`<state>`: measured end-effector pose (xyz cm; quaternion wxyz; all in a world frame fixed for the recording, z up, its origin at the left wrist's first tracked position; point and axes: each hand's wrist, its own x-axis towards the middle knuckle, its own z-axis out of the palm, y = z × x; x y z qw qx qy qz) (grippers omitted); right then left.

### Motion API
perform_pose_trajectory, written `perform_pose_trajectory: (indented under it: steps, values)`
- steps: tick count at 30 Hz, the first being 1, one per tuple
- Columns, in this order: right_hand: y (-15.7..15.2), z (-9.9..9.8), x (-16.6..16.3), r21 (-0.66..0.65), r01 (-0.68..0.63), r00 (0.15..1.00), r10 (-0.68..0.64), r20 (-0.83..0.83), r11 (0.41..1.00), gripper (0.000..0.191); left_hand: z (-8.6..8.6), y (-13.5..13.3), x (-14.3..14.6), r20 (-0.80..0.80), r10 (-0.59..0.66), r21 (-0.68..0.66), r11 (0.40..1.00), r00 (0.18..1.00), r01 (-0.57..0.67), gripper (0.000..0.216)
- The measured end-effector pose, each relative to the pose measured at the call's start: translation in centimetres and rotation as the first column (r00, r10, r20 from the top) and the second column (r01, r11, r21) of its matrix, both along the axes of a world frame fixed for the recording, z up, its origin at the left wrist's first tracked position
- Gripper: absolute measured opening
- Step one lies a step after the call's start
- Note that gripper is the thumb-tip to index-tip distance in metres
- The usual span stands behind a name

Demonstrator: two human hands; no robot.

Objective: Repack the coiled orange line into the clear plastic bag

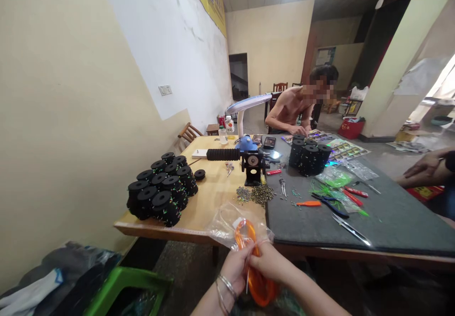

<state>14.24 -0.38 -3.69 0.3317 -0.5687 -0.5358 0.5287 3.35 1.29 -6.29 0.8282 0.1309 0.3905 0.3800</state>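
Left hand [236, 266] and right hand [268, 260] pinched together on orange coiled cord loop [254, 271], below wooden table's [209, 197] near edge; loop's long axis vertical, top in clear plastic bag [227, 221].

On the table [213, 197], we see spools [159, 190] at left, a mat [391, 216] at right, beads [258, 194] between them, a winder [250, 162] behind the beads.
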Motion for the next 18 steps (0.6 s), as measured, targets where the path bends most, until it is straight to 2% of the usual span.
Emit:
perform_pose_trajectory:
  steps: [3, 7, 10, 14, 18]
  values:
    - [-0.9, 0.6, 0.7, -0.033, -0.029, 1.000, 0.029, -0.010, 0.999, 0.040, 0.2, 0.1, -0.2, 0.003, -0.008, -0.033, 0.999, 1.000, 0.008, 0.012]
    - [-2.6, 1.2, 2.1, -0.025, -0.017, 0.991, 0.014, -0.134, 1.000, 0.074, 0.9, 0.3, -0.8, 0.060, -0.078, -0.084, 0.993, 0.995, 0.083, 0.031]
    - [-3.9, 1.2, 3.1, -0.049, -0.021, 0.982, 0.011, -0.190, 0.999, 0.086, 1.1, 0.6, -1.4, 0.165, -0.117, -0.093, 0.987, 0.979, 0.134, 0.034]
    - [-5.2, 0.3, 3.6, -0.058, 0.005, 0.957, -0.021, -0.290, 0.998, 0.086, 0.8, 0.9, -2.0, 0.248, -0.167, -0.096, 0.976, 0.954, 0.196, 0.031]
    - [-5.9, -0.9, 3.4, -0.213, 0.011, 0.938, -0.084, -0.336, 0.977, 0.075, 0.6, 1.4, -2.4, 0.191, -0.210, -0.096, 0.968, 0.959, 0.231, 0.037]
